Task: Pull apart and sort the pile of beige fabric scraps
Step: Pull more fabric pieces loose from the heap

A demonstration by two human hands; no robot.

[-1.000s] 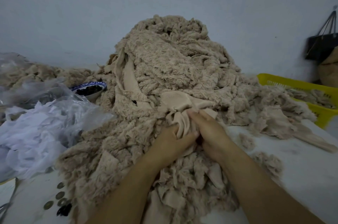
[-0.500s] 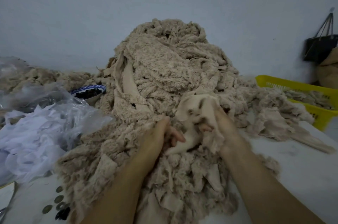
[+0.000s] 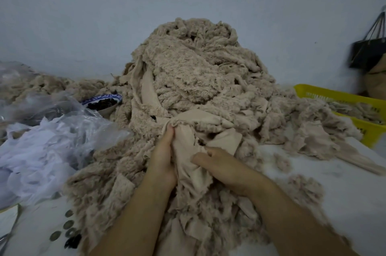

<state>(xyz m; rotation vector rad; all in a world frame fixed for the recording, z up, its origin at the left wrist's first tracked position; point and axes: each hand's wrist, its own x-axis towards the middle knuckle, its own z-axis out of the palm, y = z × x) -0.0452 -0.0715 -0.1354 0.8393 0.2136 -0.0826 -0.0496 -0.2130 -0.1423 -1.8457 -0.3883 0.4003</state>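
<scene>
A tall pile of beige fleecy fabric scraps (image 3: 194, 71) rises against the wall and spills toward me over the white table. At its foot lies a smooth beige scrap (image 3: 188, 151), bunched between both hands. My left hand (image 3: 163, 157) grips its left side, fingertips up at the gathered top edge. My right hand (image 3: 221, 168) holds its right side, with the thumb pressing the cloth and the fingers curled under a fold. More loose scraps (image 3: 300, 189) lie by my right forearm.
A clear plastic bag of white scraps (image 3: 41, 147) sits at the left. A blue-rimmed bowl (image 3: 102, 102) with dark pieces stands behind it. A yellow basket (image 3: 355, 105) holding scraps is at the right, a black bag (image 3: 367, 51) hanging above. Small round discs (image 3: 69, 228) lie near the front left.
The hands have shifted their hold on the smooth scrap: the right hand came down and toward me, the left hand reached up to the gathered top edge. The scrap now lies stretched between them.
</scene>
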